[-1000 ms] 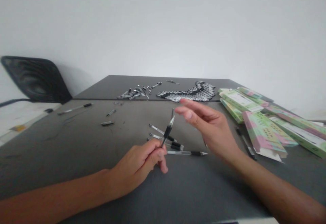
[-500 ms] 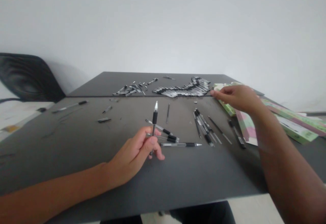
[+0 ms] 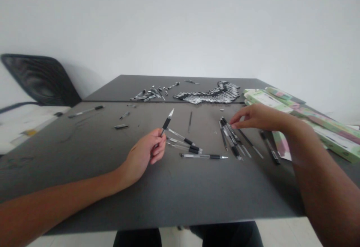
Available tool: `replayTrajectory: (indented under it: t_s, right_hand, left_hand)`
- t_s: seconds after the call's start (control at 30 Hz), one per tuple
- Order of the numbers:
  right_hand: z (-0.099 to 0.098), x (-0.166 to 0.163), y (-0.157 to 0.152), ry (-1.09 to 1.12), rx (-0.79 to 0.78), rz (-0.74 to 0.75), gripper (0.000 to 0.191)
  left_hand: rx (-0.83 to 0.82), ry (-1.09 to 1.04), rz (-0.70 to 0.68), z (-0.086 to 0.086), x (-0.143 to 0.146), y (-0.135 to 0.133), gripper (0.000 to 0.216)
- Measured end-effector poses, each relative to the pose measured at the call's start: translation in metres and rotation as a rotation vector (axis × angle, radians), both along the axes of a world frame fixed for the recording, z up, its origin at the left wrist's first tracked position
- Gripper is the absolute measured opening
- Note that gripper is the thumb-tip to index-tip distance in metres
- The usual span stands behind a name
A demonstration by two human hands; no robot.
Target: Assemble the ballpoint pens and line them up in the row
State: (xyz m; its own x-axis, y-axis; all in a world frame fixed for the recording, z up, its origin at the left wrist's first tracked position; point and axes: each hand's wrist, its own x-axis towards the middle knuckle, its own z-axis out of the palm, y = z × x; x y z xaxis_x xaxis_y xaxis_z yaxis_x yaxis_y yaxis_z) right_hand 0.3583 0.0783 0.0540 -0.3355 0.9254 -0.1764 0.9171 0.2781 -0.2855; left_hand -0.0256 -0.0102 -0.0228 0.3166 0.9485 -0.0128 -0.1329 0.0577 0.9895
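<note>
My left hand (image 3: pixel 147 147) is closed round a gel pen (image 3: pixel 166 122) with a black grip. The pen's silver tip points up and to the right, away from me. Just right of that hand lie several clear pens (image 3: pixel 182 147) with black parts, and a single pen (image 3: pixel 204 156) lies sideways in front of them. My right hand (image 3: pixel 250 116) hovers at the upper end of a bunch of pens and refills (image 3: pixel 232 138). Its thumb and fingers are bent and a little apart, with nothing seen between them.
A long curved row of pen parts (image 3: pixel 209 94) lies at the back, with a pile of caps and small pieces (image 3: pixel 147 94) to its left. Green and pink boxes (image 3: pixel 334 142) fill the right side. A black mesh chair (image 3: pixel 42 78) stands at left.
My right hand has come back from the curved row and boxes toward the nearer bunch of pens. In my left hand the pen has tipped from upright to slanting right.
</note>
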Motion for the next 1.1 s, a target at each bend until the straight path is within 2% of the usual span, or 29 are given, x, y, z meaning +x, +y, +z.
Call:
replayTrajectory:
  t_s: [0.27, 0.47, 0.8, 1.1]
  right_hand:
    - [0.002, -0.021, -0.007, 0.01, 0.043, 0.054, 0.04]
    - [-0.008, -0.035, -0.007, 0.07, 0.106, 0.128, 0.039]
    - [-0.004, -0.042, -0.009, 0.046, 0.138, 0.084, 0.042]
    - [0.001, -0.041, -0.014, 0.06, 0.035, 0.075, 0.041]
  left_hand:
    - [0.053, -0.006, 0.051, -0.007, -0.005, 0.0, 0.026]
    - [0.072, -0.008, 0.058, -0.003, -0.003, -0.002, 0.024]
    - [0.068, 0.006, 0.034, 0.002, -0.003, -0.007, 0.026]
    - [0.079, 0.018, 0.062, 0.004, -0.007, -0.004, 0.026]
